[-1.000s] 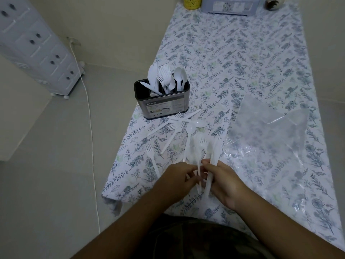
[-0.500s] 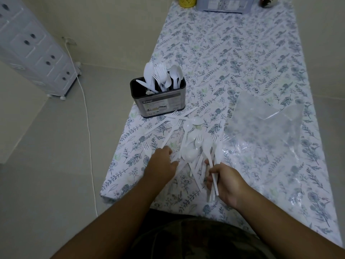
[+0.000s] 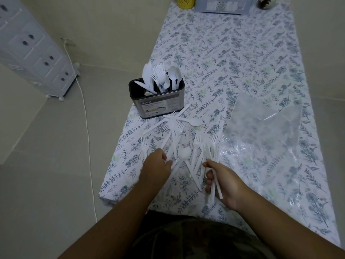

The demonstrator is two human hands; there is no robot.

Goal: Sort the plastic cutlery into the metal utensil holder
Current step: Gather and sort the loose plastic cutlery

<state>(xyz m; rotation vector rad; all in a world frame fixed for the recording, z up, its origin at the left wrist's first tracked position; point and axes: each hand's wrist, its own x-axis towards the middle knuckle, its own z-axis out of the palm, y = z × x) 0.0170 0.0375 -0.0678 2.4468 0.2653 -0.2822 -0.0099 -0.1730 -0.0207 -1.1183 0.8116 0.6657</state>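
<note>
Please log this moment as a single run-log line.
stage: gathering | right hand: grips forks | left hand: reaching into loose cutlery | utensil holder: partly filled | plastic bag: beside pile

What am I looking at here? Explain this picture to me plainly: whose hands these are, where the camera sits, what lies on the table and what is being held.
There is no machine here. A person wears a camera on the head, looking forward and down, so the two arms reaching in from the bottom are the person's own.

The table is covered with a flower-patterned cloth. On it stands a metal utensil holder that already has white plastic forks, spoons and knives standing in it. In front of it lies a loose pile of plastic cutlery. To the right lies a clear plastic bag.

The right hand grips a bunch of forks by their handles. The left hand reaches into the pile with its fingertips at one piece; whether it grips it yet is unclear.

At the far end stand a yellow cup and a grey box.
</note>
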